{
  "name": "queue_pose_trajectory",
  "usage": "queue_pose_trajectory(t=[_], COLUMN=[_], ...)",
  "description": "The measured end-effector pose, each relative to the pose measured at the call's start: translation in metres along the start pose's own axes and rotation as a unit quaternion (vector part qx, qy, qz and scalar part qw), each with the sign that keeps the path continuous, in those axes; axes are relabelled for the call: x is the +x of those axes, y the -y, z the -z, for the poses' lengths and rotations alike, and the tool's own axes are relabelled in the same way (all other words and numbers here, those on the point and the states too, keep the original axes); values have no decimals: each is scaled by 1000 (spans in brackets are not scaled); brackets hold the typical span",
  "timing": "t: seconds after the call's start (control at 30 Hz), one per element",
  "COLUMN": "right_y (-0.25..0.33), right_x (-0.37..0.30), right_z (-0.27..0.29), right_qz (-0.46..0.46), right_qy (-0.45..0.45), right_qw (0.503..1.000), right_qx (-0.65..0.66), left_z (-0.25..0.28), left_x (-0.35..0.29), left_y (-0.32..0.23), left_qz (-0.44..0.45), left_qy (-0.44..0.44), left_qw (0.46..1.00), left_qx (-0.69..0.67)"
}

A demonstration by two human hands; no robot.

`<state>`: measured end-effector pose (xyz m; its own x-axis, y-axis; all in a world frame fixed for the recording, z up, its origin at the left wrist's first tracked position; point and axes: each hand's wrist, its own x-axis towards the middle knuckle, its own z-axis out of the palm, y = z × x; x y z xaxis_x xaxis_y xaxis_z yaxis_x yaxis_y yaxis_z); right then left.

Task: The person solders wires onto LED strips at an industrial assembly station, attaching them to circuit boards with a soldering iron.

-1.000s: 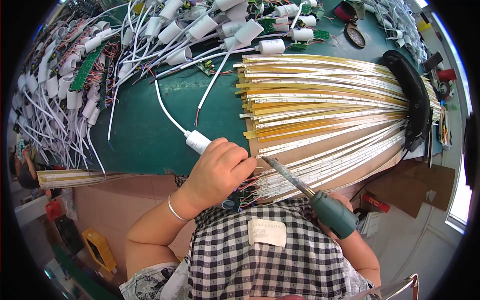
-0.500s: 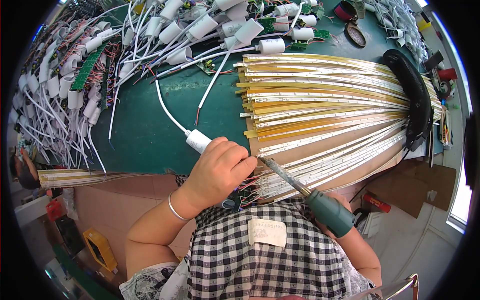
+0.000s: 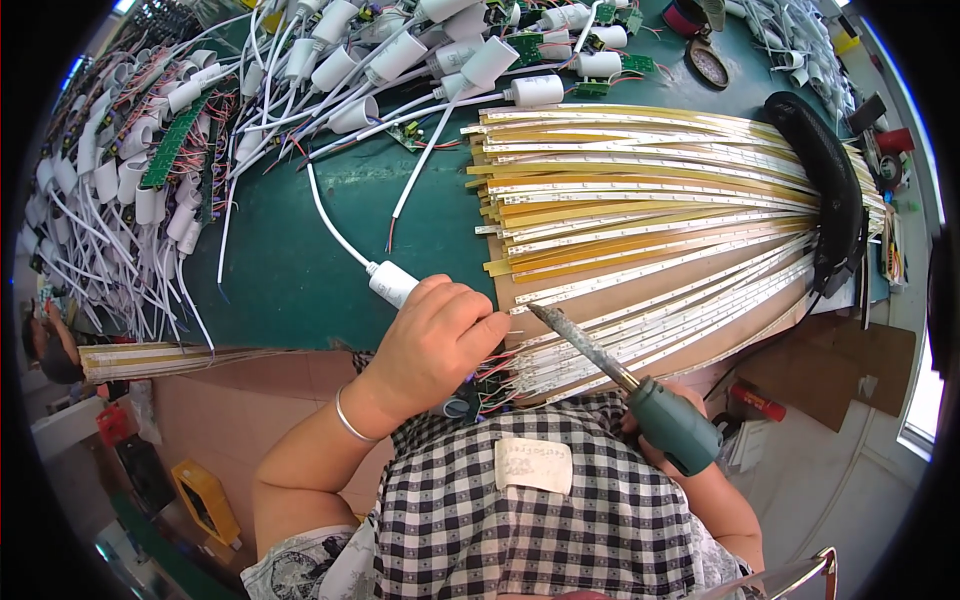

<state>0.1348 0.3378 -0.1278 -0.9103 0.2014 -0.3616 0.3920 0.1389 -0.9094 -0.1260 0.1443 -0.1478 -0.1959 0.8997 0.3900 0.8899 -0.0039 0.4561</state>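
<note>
Nearest, my checked apron (image 3: 520, 520) fills the lower middle of the view, with a pale fabric label (image 3: 533, 464) on it.

Item: my right hand (image 3: 690, 470), mostly hidden behind the tool, wrapped around the green handle of a soldering iron (image 3: 640, 395). The iron's metal shaft slants up and left; its tip sits just beside my left fingertips, over the near ends of the strips.

Item: my left hand (image 3: 435, 345), with a thin silver bangle (image 3: 350, 420) at the wrist, clenched around a white cylindrical driver unit (image 3: 392, 283) whose end pokes out above the knuckles. A white cable (image 3: 330, 215) runs from that unit away across the bench. Thin red and dark wires (image 3: 490, 375) show under the hand; whether the fingers pinch them I cannot tell.

Item: a fan of LED strips (image 3: 650, 210), yellow and white, laid on a brown board (image 3: 610, 285), near ends at my left hand, far ends under a black curved bar (image 3: 825, 180).

Item: green bench mat (image 3: 280, 280), bare beside the hand.

Farthest: a heap of white driver units with cables (image 3: 300, 70) and small green circuit boards (image 3: 170, 150), left and top.
</note>
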Motion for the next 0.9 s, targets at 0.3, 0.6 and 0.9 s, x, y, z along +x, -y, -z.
queue_pose_trajectory(t=[0.3, 0.6, 0.9], right_y=[-12, -7, -10], right_x=[-6, -3, -5], right_z=[-10, -8, -9], right_qz=[30, 25, 11], right_qy=[-44, -11, -16], right_qw=[998, 1000, 1000], right_qx=[-28, -10, 7], left_z=[-1, -3, -3], left_x=[-1, -1, 0], left_y=[0, 0, -1], left_qz=[-2, 3, 2], left_qy=[-6, -24, -26], left_qw=[1000, 1000, 1000], left_qx=[2, -2, 5])
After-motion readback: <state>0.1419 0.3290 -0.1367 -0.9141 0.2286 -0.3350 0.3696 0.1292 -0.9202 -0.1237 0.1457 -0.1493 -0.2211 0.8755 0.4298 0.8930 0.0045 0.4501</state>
